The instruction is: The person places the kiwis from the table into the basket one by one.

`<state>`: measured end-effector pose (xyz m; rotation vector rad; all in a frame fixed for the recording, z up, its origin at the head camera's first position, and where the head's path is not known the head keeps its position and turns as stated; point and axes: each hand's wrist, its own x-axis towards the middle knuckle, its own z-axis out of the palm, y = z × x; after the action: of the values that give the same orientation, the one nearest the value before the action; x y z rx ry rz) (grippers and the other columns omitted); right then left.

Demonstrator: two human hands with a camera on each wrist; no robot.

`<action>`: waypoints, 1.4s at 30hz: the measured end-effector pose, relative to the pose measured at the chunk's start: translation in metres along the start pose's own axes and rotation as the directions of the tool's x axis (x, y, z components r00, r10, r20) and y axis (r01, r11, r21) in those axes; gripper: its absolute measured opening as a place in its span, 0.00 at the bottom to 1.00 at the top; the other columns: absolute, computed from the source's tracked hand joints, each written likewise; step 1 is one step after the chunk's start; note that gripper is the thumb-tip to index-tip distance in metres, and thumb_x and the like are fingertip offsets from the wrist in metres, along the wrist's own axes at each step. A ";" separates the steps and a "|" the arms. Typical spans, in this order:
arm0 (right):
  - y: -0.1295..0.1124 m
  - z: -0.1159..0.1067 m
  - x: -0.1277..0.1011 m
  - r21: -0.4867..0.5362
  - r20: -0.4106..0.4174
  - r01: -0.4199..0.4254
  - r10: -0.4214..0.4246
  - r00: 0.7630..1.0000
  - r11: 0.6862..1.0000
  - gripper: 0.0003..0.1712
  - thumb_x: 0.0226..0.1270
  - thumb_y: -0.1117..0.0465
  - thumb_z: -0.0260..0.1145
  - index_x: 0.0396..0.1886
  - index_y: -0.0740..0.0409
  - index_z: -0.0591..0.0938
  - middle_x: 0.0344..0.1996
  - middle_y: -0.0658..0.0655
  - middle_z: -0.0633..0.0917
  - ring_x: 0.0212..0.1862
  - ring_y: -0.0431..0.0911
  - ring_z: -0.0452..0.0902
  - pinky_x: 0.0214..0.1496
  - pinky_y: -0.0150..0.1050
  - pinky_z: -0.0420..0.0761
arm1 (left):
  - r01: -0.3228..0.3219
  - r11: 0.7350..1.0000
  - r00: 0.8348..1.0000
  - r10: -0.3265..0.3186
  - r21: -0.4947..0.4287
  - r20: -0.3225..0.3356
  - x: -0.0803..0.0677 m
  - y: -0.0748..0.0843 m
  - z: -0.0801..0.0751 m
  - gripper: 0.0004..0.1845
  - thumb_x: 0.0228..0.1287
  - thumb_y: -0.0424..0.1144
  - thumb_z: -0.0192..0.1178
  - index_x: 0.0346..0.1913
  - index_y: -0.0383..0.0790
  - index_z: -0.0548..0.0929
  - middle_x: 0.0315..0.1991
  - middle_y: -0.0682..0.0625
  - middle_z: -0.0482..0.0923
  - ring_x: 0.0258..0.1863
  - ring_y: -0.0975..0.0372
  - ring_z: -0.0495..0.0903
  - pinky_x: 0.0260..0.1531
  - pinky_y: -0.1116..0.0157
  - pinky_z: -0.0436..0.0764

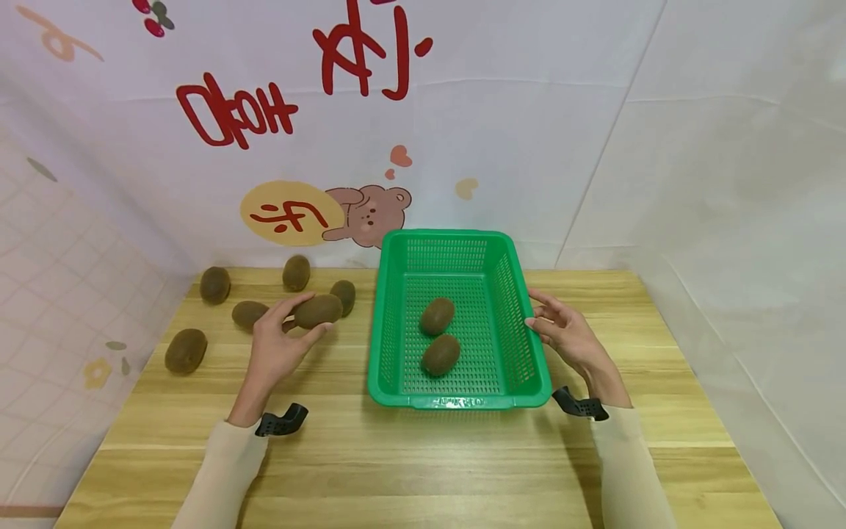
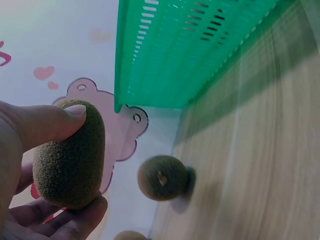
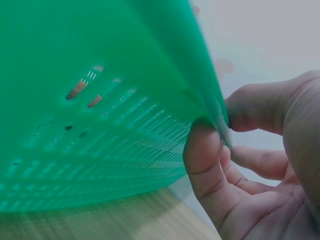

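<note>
Gripping a fuzzy, brown, oval kiwifruit [image 1: 319,312] left of frame centre: left hand [image 1: 279,345]. Right hand [image 1: 570,338] pinches rim of green, perforated plastic basket [image 1: 375,316], centre; two more kiwifruit [image 1: 440,355] inside.

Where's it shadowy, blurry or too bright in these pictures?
Left wrist: the green basket casts a shadow on the wooden table, and a kiwi on it looks slightly blurred; head: soft shadow below the basket; right wrist: wall pale, washed out.

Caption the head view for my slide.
Left grip holds a kiwi outside a green basket of two kiwis; right grip holds its rim.
</note>
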<state>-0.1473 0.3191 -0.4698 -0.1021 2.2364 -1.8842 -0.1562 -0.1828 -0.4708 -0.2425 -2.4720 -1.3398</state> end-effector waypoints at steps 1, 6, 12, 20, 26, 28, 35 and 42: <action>0.000 0.000 0.000 0.000 0.000 0.000 0.000 1.000 1.000 0.40 0.76 0.57 0.65 0.82 0.48 0.60 0.49 0.53 0.75 0.39 0.39 0.71 0.38 0.31 0.75 | -0.007 1.000 1.000 0.007 -0.010 -0.004 0.000 0.002 0.000 0.30 0.57 0.38 0.78 0.64 0.47 0.83 0.60 0.45 0.82 0.56 0.55 0.79 0.46 0.83 0.75; -0.001 0.001 0.000 0.011 0.002 0.001 -0.001 1.000 1.000 0.40 0.76 0.57 0.65 0.82 0.49 0.60 0.49 0.54 0.76 0.40 0.39 0.73 0.40 0.30 0.77 | -0.031 0.998 1.000 0.030 -0.050 -0.007 0.002 0.012 0.003 0.30 0.56 0.38 0.78 0.64 0.46 0.83 0.59 0.45 0.82 0.55 0.57 0.79 0.47 0.84 0.75; -0.003 0.001 -0.001 0.007 -0.001 0.000 0.000 1.000 1.000 0.40 0.76 0.57 0.65 0.82 0.49 0.60 0.49 0.55 0.75 0.39 0.39 0.73 0.39 0.30 0.77 | -0.047 0.994 0.999 0.049 -0.094 0.020 0.005 0.025 0.005 0.30 0.57 0.38 0.78 0.64 0.43 0.83 0.57 0.46 0.82 0.53 0.59 0.79 0.49 0.83 0.77; -0.001 0.000 -0.001 -0.016 -0.011 -0.004 0.003 1.000 1.000 0.40 0.76 0.56 0.66 0.82 0.48 0.60 0.50 0.55 0.75 0.39 0.39 0.71 0.38 0.31 0.76 | -0.074 0.989 0.995 0.081 -0.128 0.053 0.011 0.041 0.012 0.30 0.58 0.37 0.77 0.64 0.47 0.83 0.55 0.48 0.82 0.52 0.61 0.79 0.50 0.81 0.77; -0.001 0.000 -0.001 -0.009 -0.009 0.001 -0.001 1.000 1.000 0.40 0.76 0.56 0.66 0.82 0.49 0.61 0.48 0.53 0.76 0.39 0.38 0.72 0.38 0.31 0.76 | -0.094 0.985 0.992 0.105 -0.146 0.069 0.014 0.056 0.018 0.30 0.57 0.37 0.77 0.64 0.45 0.82 0.57 0.48 0.82 0.54 0.61 0.78 0.51 0.80 0.77; -0.001 0.000 -0.001 -0.009 -0.008 0.002 -0.002 1.000 1.000 0.40 0.76 0.56 0.66 0.82 0.49 0.61 0.48 0.53 0.76 0.39 0.38 0.72 0.38 0.31 0.76 | -0.099 0.983 0.991 0.112 -0.154 0.077 0.014 0.060 0.021 0.30 0.57 0.38 0.78 0.64 0.47 0.82 0.57 0.49 0.83 0.54 0.62 0.79 0.51 0.80 0.77; -0.001 0.000 -0.001 -0.026 -0.014 -0.007 0.007 1.000 1.000 0.39 0.76 0.56 0.66 0.82 0.47 0.61 0.49 0.53 0.75 0.40 0.39 0.73 0.40 0.33 0.78 | -0.147 0.977 0.982 0.162 -0.156 0.092 0.014 0.071 0.033 0.31 0.56 0.40 0.79 0.65 0.50 0.82 0.56 0.50 0.82 0.52 0.61 0.79 0.48 0.69 0.81; -0.001 0.001 0.000 0.003 0.000 -0.001 0.001 1.000 1.000 0.40 0.76 0.57 0.65 0.82 0.49 0.60 0.49 0.54 0.76 0.42 0.39 0.75 0.42 0.30 0.81 | -0.206 0.954 0.965 0.236 -0.219 0.117 0.014 0.079 0.045 0.31 0.55 0.37 0.79 0.64 0.46 0.82 0.55 0.49 0.82 0.49 0.61 0.81 0.48 0.70 0.83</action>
<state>-0.1469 0.3182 -0.4693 -0.1002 2.2327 -1.8871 -0.1548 -0.1017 -0.4267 -0.6661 -2.3298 -1.5245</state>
